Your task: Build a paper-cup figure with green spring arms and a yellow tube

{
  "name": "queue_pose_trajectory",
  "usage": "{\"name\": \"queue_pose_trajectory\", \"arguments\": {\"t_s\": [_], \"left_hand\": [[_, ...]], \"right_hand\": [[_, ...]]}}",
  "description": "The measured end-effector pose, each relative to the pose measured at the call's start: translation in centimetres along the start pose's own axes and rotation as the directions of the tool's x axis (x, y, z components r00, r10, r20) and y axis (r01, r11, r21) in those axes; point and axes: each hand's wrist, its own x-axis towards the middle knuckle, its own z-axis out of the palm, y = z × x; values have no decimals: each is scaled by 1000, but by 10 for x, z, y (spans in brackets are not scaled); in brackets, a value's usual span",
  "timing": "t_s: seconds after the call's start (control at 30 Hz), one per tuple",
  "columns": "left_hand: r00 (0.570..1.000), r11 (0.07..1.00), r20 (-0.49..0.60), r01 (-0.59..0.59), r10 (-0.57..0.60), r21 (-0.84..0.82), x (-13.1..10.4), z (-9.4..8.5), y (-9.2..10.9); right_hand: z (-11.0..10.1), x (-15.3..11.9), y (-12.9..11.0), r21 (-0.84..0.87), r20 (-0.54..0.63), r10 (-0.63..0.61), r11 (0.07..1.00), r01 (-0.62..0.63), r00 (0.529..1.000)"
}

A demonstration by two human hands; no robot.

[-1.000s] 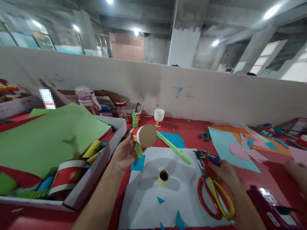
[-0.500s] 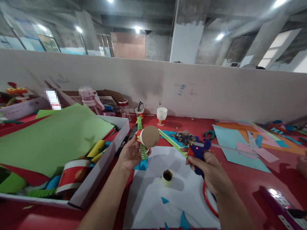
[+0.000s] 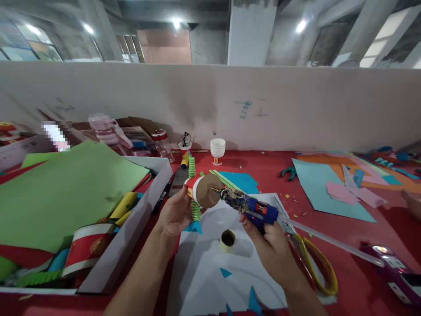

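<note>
My left hand point(image 3: 176, 210) is closed around a red and white paper cup point(image 3: 194, 188), tipped on its side. A brown cardboard disc point(image 3: 209, 193) covers the cup end that faces right. Folded green paper strips point(image 3: 196, 210) stick out above and below the cup. In my right hand point(image 3: 268, 245) is a blue glue gun point(image 3: 259, 210) with a clear glue stick point(image 3: 325, 236) trailing from its back. Its nozzle, caked with dark residue, points left at the disc; the tip appears to touch it. Below stands a small pale yellow paper tube point(image 3: 227, 240) on white paper point(image 3: 204, 272).
At left is a white box point(image 3: 131, 245) of coloured paper and another paper cup point(image 3: 88, 248). Stacked cups point(image 3: 217, 151) stand near the partition. Scissors point(image 3: 319, 267) lie right of the paper, pliers point(image 3: 288, 174) farther back, and a purple device point(image 3: 391, 272) at lower right.
The glue gun has swung left and its nozzle now meets the cardboard disc. My left hand holds the cup in nearly the same place. The yellow scissor handle has come into view.
</note>
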Motion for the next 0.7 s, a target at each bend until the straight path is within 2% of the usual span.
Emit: {"name": "queue_pose_trajectory", "arguments": {"t_s": [0.2,0.5,0.7], "left_hand": [[1000,1000,-3,17,-17,-6,-1,1,1],[999,1000,37,12,-12,16,-1,4,1],[1000,1000,-10,-8,8,4,-2,8,1]], "right_hand": [[-1,0,-2,-24,18,35,999,-35,999],[0,2,-2,7,47,17,1000,-18,999],[-1,0,0,-7,86,29,1000,-28,996]]}}
